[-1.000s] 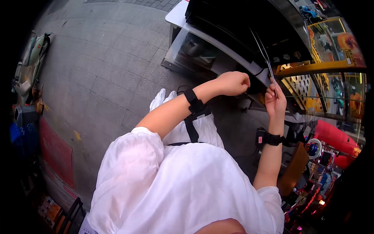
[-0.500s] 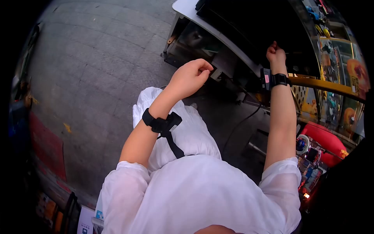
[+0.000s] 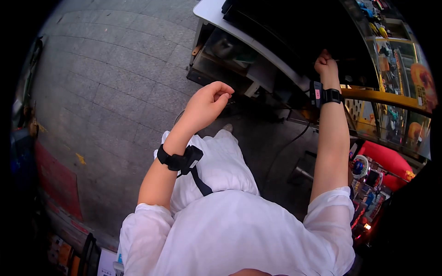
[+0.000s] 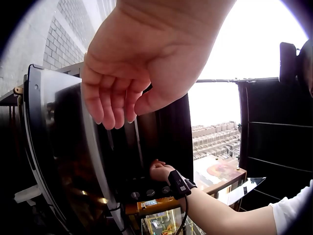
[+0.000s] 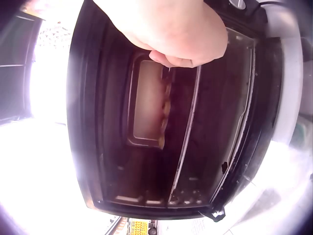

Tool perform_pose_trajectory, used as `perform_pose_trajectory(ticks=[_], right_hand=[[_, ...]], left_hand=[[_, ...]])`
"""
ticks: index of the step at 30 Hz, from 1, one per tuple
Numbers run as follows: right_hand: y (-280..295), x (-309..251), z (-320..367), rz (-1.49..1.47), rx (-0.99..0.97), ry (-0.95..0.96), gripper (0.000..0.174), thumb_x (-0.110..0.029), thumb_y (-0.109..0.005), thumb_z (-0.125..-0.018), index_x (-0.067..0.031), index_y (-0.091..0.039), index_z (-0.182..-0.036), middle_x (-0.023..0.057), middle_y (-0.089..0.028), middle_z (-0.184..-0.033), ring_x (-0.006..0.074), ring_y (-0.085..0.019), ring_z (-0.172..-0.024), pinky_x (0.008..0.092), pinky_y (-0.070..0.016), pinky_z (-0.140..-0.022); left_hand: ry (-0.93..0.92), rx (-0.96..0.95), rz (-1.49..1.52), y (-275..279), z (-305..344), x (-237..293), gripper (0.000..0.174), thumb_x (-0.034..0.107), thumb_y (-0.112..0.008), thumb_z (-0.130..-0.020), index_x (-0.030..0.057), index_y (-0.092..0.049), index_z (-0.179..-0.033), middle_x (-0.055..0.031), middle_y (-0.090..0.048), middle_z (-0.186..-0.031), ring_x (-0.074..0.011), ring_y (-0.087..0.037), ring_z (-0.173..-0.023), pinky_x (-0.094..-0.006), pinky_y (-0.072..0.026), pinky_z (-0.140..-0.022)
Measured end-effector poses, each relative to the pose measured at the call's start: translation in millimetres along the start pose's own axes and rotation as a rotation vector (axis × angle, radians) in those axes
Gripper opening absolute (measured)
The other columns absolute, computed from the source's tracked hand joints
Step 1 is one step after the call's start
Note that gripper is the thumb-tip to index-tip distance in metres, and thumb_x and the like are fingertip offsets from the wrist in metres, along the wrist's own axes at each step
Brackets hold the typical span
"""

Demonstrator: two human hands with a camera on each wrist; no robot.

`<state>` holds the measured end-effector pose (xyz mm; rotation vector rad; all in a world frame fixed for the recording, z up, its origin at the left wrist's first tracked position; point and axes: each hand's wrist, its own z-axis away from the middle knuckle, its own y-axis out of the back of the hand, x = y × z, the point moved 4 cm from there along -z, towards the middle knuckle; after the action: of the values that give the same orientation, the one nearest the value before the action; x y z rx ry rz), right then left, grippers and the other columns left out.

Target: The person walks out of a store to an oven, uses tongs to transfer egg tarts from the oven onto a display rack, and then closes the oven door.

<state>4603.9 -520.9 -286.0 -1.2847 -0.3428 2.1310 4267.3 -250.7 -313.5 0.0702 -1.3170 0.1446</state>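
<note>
My left hand (image 3: 206, 105) hangs in the air with loosely curled fingers, holding nothing; in the left wrist view the same hand (image 4: 146, 61) shows its palm. My right hand (image 3: 326, 64) is over a dark appliance (image 3: 281, 25), its fingers curled. In the right wrist view the hand (image 5: 178, 34) covers its grip; a thin bright sliver shows beneath the fingertips, apparently the tongs, mostly lost against the dark. Below it lies the black interior (image 5: 146, 171) with a pale rectangular panel (image 5: 148, 100) and a long metal edge (image 5: 185, 147).
A white table edge (image 3: 258, 39) supports the appliance, with a shelf underneath. Knobs (image 4: 150, 192) line the appliance's front. To the right stand a yellow-framed glass case (image 3: 391, 97) and a red object (image 3: 384, 161). A cable (image 3: 294, 138) hangs near the legs.
My right hand has moved forward from beside the appliance to over it, and the tongs no longer show plainly in the head view. My left hand has moved left and back toward my body.
</note>
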Motion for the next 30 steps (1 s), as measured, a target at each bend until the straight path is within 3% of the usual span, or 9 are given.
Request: perform_pose_trajectory(ticks=[2, 7, 21, 30], right_hand=[[13.7, 3.0, 7.2, -0.024, -0.076, -0.064, 0.011, -0.014, -0.044, -0.096, -0.0047, -0.049, -0.093, 0.0054, -0.057, -0.078, 0.0062, -0.041, -0.048, 0.0148, -0.0273, -0.036], [41.6, 13.4, 43.9, 0.071, -0.136, -0.11, 0.013, -0.017, -0.042, -0.097, -0.0057, -0.049, -0.095, 0.0042, -0.057, -0.078, 0.0063, -0.041, -0.05, 0.0158, -0.0272, -0.037], [-71.9, 51.2, -7.9, 0.059, 0.061, 0.112, 0.014, -0.015, -0.041, -0.095, -0.0039, -0.048, -0.092, 0.0061, -0.058, -0.076, 0.0081, -0.048, -0.051, 0.0167, -0.0305, -0.038], [-42.4, 60.6, -1.2, 0.08, 0.037, 0.14, 0.015, -0.02, -0.039, -0.097, -0.008, -0.048, -0.096, 0.0038, -0.057, -0.076, 0.0078, -0.046, -0.051, 0.0174, -0.0294, -0.038]], left_hand=[[-0.011, -0.001, 0.007, -1.5, -2.0, 1.6, 0.018, 0.008, -0.051, -0.088, 0.0011, -0.059, -0.102, -0.0056, -0.063, -0.098, -0.0131, -0.06, -0.094, -0.0265, -0.0467, -0.082], [-0.025, -0.022, 0.02, -9.7, -7.5, 0.7, 0.018, 0.008, -0.051, -0.088, 0.0009, -0.059, -0.102, -0.0057, -0.063, -0.098, -0.0133, -0.06, -0.094, -0.0263, -0.0466, -0.082], [0.064, 0.063, 0.082, 6.7, 5.9, -33.1, 0.017, 0.009, -0.051, -0.09, 0.0007, -0.059, -0.102, -0.004, -0.062, -0.094, -0.0096, -0.057, -0.084, -0.0238, -0.047, -0.075], [0.091, 0.095, 0.111, 26.1, 13.3, -34.6, 0.017, 0.009, -0.05, -0.09, 0.001, -0.058, -0.103, -0.0037, -0.062, -0.095, -0.0086, -0.056, -0.081, -0.0228, -0.0469, -0.075]])
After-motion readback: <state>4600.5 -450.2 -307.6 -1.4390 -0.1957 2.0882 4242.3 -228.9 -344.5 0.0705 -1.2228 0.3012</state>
